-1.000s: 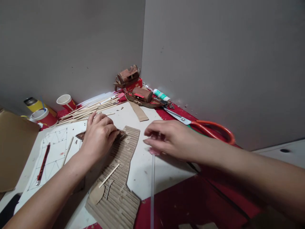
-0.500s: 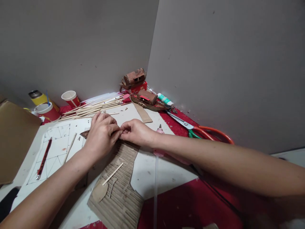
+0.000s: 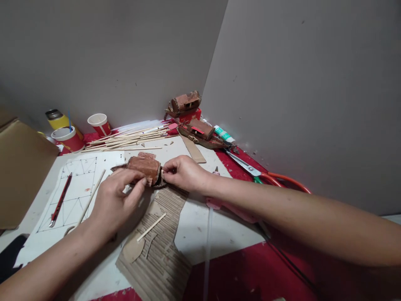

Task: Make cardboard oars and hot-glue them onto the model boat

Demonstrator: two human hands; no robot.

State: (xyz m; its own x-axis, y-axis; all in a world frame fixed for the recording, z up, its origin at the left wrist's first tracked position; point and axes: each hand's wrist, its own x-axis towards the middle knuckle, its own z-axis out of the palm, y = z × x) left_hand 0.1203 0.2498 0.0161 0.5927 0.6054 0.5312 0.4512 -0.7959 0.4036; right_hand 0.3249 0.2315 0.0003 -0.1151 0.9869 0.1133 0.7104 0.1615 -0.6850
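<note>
A small brown cardboard boat model (image 3: 142,166) rests on the white board near the middle of the table. My left hand (image 3: 112,202) pinches its near side, thumb and forefinger closed on it. From the right, my right hand (image 3: 183,173) grips the model's right end with closed fingers. Under both hands lies a strip of corrugated cardboard (image 3: 158,246) with a thin wooden stick (image 3: 151,227) and small cut pieces on it. A pink glue gun (image 3: 219,204) with a clear glue stick (image 3: 207,251) lies under my right forearm.
Two finished boat models (image 3: 200,129) sit in the wall corner by a glue tube (image 3: 224,134). Orange-handled scissors (image 3: 269,175) lie right. A bundle of wooden sticks (image 3: 125,140), two paper cups (image 3: 99,123), a yellow bottle (image 3: 58,119), a red knife (image 3: 60,200) on a drawn sheet and a cardboard box (image 3: 19,171) are left.
My right hand came left from the glue gun to the model. My left hand slid back off the model, uncovering it, and now pinches its near side.
</note>
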